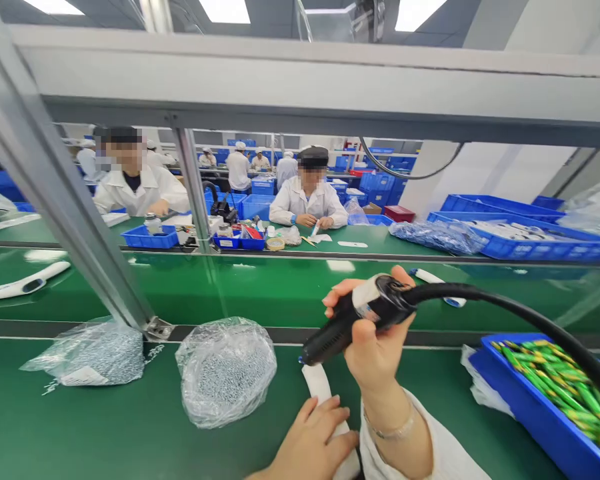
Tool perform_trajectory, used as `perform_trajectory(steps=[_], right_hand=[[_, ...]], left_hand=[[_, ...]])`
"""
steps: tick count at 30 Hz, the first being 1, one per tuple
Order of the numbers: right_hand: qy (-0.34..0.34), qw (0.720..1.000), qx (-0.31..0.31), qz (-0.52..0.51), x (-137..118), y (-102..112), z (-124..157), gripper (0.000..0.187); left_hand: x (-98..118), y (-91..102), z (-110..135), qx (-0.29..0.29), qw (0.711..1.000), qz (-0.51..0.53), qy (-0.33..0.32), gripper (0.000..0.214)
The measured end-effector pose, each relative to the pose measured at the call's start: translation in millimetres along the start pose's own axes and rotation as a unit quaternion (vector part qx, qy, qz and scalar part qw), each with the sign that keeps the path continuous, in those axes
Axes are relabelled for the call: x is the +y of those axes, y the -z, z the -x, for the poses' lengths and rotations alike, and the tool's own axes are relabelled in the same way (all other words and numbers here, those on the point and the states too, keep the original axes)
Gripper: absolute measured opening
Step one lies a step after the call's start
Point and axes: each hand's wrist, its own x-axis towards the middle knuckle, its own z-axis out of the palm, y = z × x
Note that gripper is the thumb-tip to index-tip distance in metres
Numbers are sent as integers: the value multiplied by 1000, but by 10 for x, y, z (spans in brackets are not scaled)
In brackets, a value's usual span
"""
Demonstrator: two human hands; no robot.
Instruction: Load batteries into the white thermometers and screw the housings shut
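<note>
My right hand [380, 347] is wrapped around a black electric screwdriver [335, 333], which slants down to the left. A thick black cable runs from its rear end off to the right. The screwdriver's tip is at the upper end of a long white plastic housing [317, 381]; whether it touches cannot be told. My left hand [315, 440] lies over the housing, fingers bent across it, holding it against the green bench. Part of the housing is hidden under these fingers. Left of it sits an open clear bag of small metal screws [225, 373].
Another bag of small metal parts [105, 353] lies farther left by a metal post [80, 180]. On the right stands a blue bin [535, 407] of green-and-yellow batteries. White devices [27, 281] lie on the green conveyor [280, 283]. Across it, co-workers [307, 193] sit working.
</note>
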Motion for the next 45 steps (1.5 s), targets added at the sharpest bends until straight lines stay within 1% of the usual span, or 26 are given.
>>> perform_trajectory(steps=[3,5,7,8,10,13,16,20,28,34,41,45], right_hand=[[4,1000,-6,4,-9,-33,-11,55],[21,999,-18,18,-55,-92,-49,50],[31,998,-24,40,-113,-150,-89,46],[28,998,-26,49,-137,-169,-105,46],[5,998,-32,54,-162,-172,-118,46],[-34,998,-49,30,-137,-122,-100,50],[-53,996,-72,19,-80,-78,-68,52],[-73,992,-98,30,-22,-69,-46,50],[-48,992,-108,41,37,-66,-47,48],[10,990,-135,47,146,-57,-41,49],[-13,987,-153,54,182,-62,-14,46],[-16,987,-150,57,178,-45,-23,46]], left_hand=[[143,292,-18,-83,989,107,54,57],[225,518,-54,-122,978,146,89,57],[277,672,-91,-128,972,173,97,52],[290,708,-105,-122,971,182,93,51],[296,704,-117,-104,973,187,85,51],[284,609,-108,-83,978,175,80,52],[280,543,-99,-68,980,172,74,50],[285,529,-105,-64,981,173,63,47],[292,493,-109,-48,984,163,60,45],[294,522,-122,-62,983,160,65,45],[293,518,-128,-66,984,152,65,44],[299,507,-131,-65,984,152,60,45]])
